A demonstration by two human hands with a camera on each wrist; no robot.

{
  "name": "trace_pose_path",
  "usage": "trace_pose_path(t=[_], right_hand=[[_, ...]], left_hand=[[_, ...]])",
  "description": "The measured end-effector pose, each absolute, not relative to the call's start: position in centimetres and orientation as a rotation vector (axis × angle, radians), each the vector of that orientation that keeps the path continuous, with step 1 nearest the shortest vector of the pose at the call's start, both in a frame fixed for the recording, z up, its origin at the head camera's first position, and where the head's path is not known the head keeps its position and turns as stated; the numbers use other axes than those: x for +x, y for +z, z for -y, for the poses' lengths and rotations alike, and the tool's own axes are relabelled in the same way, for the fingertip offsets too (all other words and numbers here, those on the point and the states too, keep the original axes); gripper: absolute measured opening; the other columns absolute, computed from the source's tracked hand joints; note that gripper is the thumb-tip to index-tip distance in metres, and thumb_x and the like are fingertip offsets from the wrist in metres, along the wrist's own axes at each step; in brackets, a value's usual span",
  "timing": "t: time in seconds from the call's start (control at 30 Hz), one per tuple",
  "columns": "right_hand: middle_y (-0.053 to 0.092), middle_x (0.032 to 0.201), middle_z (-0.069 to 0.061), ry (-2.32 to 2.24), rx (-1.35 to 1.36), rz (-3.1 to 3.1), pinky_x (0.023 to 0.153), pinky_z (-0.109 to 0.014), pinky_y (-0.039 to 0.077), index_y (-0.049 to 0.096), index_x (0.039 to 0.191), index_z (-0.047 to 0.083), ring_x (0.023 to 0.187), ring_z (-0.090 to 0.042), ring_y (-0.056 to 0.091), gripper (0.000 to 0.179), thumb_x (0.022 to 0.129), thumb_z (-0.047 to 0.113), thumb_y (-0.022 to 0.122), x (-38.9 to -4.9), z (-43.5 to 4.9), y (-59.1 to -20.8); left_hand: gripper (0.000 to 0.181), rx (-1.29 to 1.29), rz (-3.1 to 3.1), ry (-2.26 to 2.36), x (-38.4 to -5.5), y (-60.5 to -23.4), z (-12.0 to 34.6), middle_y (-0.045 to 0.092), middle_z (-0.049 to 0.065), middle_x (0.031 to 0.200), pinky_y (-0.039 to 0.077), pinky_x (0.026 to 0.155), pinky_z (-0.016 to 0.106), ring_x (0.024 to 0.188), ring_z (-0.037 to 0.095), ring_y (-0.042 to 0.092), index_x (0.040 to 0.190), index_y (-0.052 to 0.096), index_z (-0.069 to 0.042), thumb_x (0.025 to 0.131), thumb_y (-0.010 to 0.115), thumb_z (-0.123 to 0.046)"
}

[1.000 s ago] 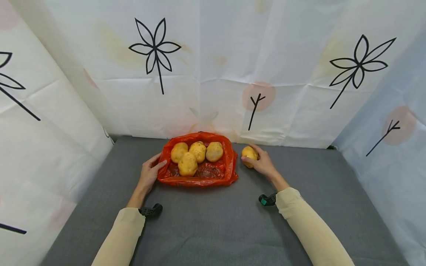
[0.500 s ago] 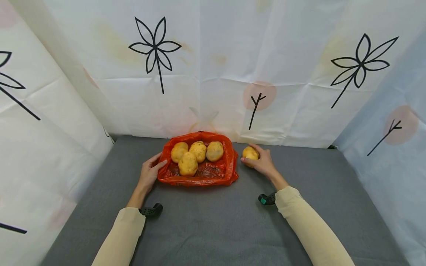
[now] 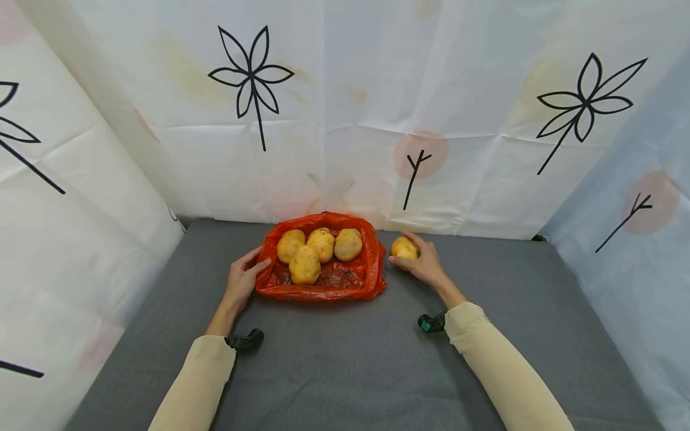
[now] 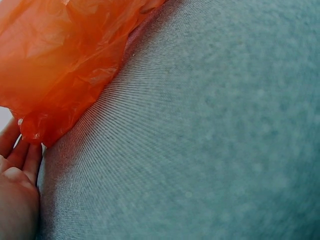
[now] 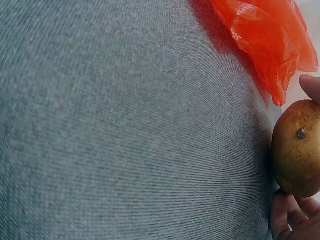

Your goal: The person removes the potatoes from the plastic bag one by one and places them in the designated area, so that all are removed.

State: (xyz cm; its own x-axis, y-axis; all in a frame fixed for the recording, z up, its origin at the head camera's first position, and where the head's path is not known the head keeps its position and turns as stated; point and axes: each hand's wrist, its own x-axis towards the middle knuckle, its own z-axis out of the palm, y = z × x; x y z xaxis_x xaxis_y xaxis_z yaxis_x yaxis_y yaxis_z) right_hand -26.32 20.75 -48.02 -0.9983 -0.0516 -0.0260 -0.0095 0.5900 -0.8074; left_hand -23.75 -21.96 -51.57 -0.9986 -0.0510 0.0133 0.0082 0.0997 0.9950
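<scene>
An open red plastic bag [image 3: 329,293] lies on the grey cloth, its rim spread wide. Several yellow potatoes [image 3: 304,265] are inside it. My left hand [image 3: 241,281] holds the bag's left edge, thumb over the rim and fingers along the outside. The left wrist view catches those fingertips at the crinkled corner of the bag [image 4: 65,75]. Just right of the bag, my right hand [image 3: 428,263] grips another potato [image 3: 403,246] between thumb and fingers. In the right wrist view this potato [image 5: 298,150] has a dark spot and sits close over the cloth.
Grey cloth [image 3: 334,371] covers the table. White curtains [image 3: 345,90] printed with flowers stand behind it and on both sides. Dark wrist-worn devices [image 3: 245,340] project inward from both sleeves.
Almost nothing differs. My right hand and its potato have shifted very slightly, while the left hand and the bag keep their places.
</scene>
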Motion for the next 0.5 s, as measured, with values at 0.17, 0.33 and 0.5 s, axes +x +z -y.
trace_pose_path(t=[0.17,0.33,0.5], right_hand=[[0.042,0.132,-0.028,-1.394,-0.063,-2.778,0.09,-0.051,0.043,0.042,0.155,0.013,0.111,-0.038,0.044,0.08,0.088,0.034,0.08,-26.36,-20.56,-48.0],[0.042,0.132,-0.027,-1.376,-0.065,-2.783,0.092,-0.052,0.042,0.042,0.155,0.012,0.111,-0.038,0.043,0.08,0.088,0.034,0.081,-26.3,-20.45,-47.97],[0.041,0.132,-0.027,-1.379,-0.067,-2.774,0.092,-0.053,0.043,0.041,0.156,0.013,0.111,-0.038,0.043,0.08,0.088,0.033,0.08,-26.29,-20.4,-47.9]], left_hand=[[0.051,0.049,2.291,-2.088,-23.75,-51.55,21.92,0.049,0.017,0.149,0.046,0.091,0.014,0.121,0.012,0.051,0.15,0.05,-0.003,0.102,0.063,-0.017],[0.052,0.054,2.296,-2.089,-23.75,-51.61,22.0,0.049,0.016,0.149,0.046,0.091,0.014,0.121,0.012,0.051,0.15,0.049,-0.004,0.102,0.063,-0.017],[0.052,0.059,2.293,-2.099,-23.73,-51.48,21.98,0.048,0.016,0.15,0.046,0.09,0.013,0.122,0.011,0.05,0.15,0.049,-0.005,0.102,0.064,-0.017]])
